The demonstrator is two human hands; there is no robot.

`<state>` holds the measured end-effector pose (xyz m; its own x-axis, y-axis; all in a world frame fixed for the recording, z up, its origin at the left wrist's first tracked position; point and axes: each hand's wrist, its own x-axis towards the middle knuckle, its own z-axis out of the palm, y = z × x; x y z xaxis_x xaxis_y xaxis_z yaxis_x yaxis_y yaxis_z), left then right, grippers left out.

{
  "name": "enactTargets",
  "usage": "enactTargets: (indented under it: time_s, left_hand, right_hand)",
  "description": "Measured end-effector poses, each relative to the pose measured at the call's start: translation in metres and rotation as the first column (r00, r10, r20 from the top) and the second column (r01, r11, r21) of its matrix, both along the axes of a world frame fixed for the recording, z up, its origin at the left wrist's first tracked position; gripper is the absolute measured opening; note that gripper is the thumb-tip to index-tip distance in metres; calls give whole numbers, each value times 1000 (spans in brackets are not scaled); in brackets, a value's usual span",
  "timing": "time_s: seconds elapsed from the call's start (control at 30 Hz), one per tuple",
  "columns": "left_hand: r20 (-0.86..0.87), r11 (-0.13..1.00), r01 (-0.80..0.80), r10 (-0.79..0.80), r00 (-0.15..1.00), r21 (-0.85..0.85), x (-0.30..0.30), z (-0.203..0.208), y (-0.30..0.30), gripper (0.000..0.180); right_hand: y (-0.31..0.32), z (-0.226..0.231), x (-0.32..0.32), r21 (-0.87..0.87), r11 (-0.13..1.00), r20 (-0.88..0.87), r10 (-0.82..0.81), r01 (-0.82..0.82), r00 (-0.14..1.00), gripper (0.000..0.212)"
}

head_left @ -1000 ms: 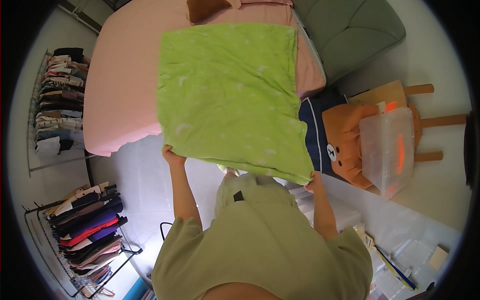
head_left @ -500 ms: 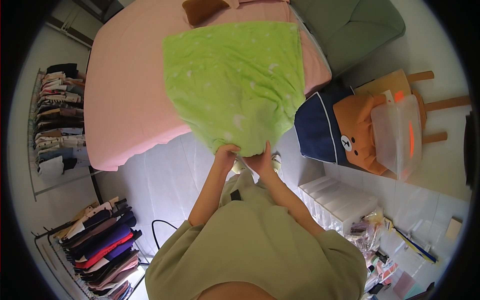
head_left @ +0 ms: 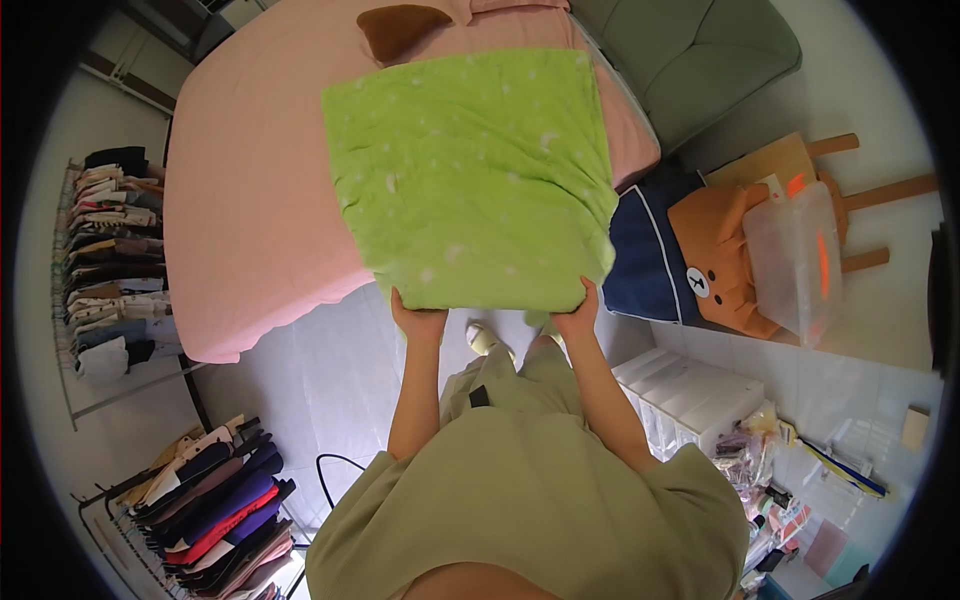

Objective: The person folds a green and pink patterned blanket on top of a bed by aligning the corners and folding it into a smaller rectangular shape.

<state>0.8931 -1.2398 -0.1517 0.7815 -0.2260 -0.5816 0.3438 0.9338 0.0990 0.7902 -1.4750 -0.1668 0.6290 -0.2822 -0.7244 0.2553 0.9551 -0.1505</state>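
A lime green blanket (head_left: 465, 180) with a pale moon pattern lies over the corner of the pink bed (head_left: 255, 200), its near edge lifted off the bed in front of me. At that edge's left end my left hand (head_left: 417, 318) is closed on the cloth. My right hand (head_left: 577, 310) grips the right end of the same edge. Between the two hands the edge runs almost straight. Shallow wrinkles cross the blanket toward its right side, and its far part rests flat on the bed.
A brown cushion (head_left: 402, 32) lies on the bed beyond the blanket. To the right stand a navy and brown bear-patterned item (head_left: 710, 260), a clear plastic bin (head_left: 795, 260) and white drawers (head_left: 690, 390). Clothes racks hold hanging garments (head_left: 115, 260) on the left.
My hands have moved apart, left hand leftward and right hand rightward. The blanket's bunched near edge is now stretched wide, and its surface is smoother.
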Motion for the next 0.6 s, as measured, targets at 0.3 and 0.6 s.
enactTargets:
  time_s: [0.3, 0.6]
  left_hand:
    - [58, 982, -10, -1, 998, 187, 22, -9, 34, 40]
    - [420, 524, -298, -128, 898, 798, 43, 61, 45, 33]
  right_hand:
    - [-24, 19, -2, -232, 963, -4, -140, 135, 990, 36]
    - [-64, 40, 5, -715, 684, -84, -290, 145, 953, 34]
